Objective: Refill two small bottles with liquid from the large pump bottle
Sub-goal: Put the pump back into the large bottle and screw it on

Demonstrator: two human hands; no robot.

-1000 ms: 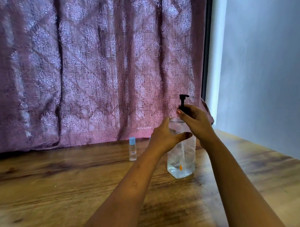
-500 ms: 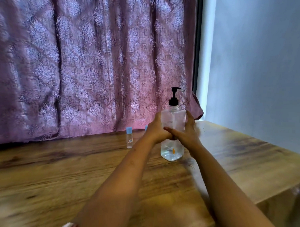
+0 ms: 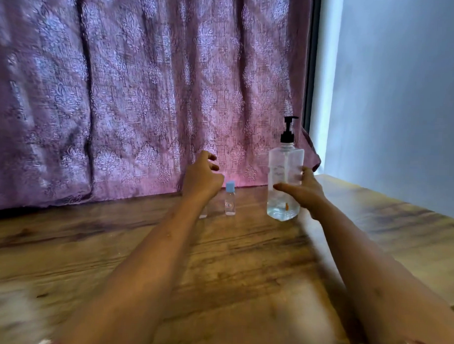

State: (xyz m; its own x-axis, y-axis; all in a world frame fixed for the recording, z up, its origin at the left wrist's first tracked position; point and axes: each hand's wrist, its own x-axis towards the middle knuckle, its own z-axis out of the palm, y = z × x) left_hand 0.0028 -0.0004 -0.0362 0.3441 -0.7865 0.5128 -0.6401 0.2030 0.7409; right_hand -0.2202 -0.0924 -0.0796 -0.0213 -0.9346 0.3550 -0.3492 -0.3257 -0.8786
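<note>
Pump bottle [image 3: 284, 184] in right hand [image 3: 303, 191]; left hand [image 3: 201, 177] open.

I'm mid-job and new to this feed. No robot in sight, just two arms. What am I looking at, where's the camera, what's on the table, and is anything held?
There is no machine here: a person works with bare hands, and the single picture comes from a camera worn on their head, looking forward and down. The wooden table stands against a purple curtain. On it stands a large pump bottle, clear, with a little liquid at the bottom and its black pump on. The right hand grips its side. Left of it stands a small bottle with a blue cap. The left hand hovers open, holding nothing; it mostly hides what looks like a second small container behind it.
</note>
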